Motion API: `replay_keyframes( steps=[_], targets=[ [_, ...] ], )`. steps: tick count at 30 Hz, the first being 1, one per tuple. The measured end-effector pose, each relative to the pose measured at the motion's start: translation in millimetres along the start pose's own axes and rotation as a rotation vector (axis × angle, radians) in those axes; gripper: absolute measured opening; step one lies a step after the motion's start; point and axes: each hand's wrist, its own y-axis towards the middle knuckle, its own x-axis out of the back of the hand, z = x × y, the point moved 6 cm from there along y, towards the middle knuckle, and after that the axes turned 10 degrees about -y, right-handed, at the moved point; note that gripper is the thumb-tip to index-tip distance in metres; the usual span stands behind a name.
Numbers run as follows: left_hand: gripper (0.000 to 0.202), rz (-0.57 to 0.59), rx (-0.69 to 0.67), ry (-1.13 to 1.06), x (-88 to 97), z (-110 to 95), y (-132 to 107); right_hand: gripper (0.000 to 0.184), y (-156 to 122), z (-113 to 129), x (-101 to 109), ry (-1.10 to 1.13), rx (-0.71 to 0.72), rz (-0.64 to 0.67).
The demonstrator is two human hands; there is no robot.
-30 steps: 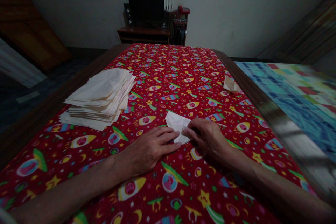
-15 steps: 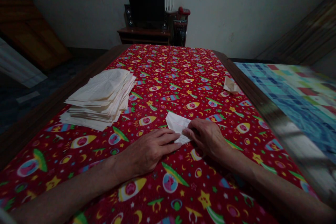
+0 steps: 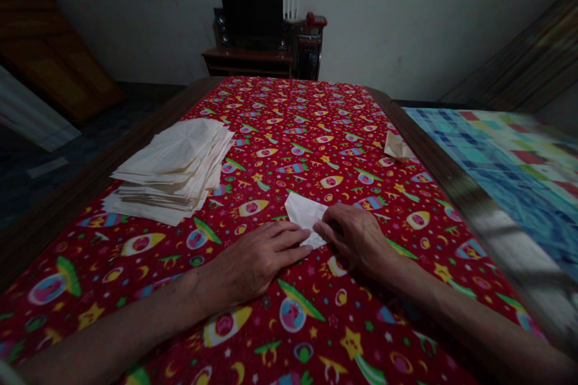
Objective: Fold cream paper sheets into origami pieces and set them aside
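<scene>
A small folded white paper (image 3: 303,215) lies on the red patterned tablecloth (image 3: 289,132) near the front middle. My left hand (image 3: 257,255) rests flat on the cloth, fingers stretched out, their tips pressing the paper's near left edge. My right hand (image 3: 354,234) is curled, its fingers pinched on the paper's right edge. Part of the paper is hidden under both hands.
A thick stack of cream paper sheets (image 3: 174,165) sits at the left. A small folded paper piece (image 3: 397,146) lies near the table's right edge. A blue checked cloth (image 3: 506,156) lies to the right. A dark cabinet with a screen (image 3: 257,30) stands at the far wall.
Almost nothing differs: both hands stay on the folded paper, and the right fingers have shifted very slightly along its edge.
</scene>
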Motion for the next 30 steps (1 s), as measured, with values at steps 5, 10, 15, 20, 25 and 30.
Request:
replay_keyframes(
  steps=[5,10,15,20,25,30],
  targets=[
    [0.044,0.027,-0.009,0.002,-3.6,0.2,-1.3,0.029,-0.9,0.0,-0.5,0.014,-0.004,0.007],
    [0.046,0.033,-0.004,-0.006,-3.9,1.5,-1.5,0.025,-3.0,-1.8,-1.6,0.019,0.027,-0.041],
    [0.045,0.035,-0.003,-0.003,-2.7,0.5,0.3,0.013,-5.7,9.5,10.5,-0.096,0.114,-0.179],
    [0.044,0.051,-0.003,0.013,-1.1,-2.0,-0.3,0.019,-19.1,37.6,19.0,-0.191,0.324,-0.141],
    [0.044,0.089,0.015,0.025,-2.1,-1.7,0.1,0.033,-40.4,42.0,18.1,-0.238,0.382,-0.098],
    [0.043,0.102,0.014,0.022,-4.5,0.1,-0.1,0.045,-57.9,22.5,21.8,-0.373,0.330,-0.054]
  ],
)
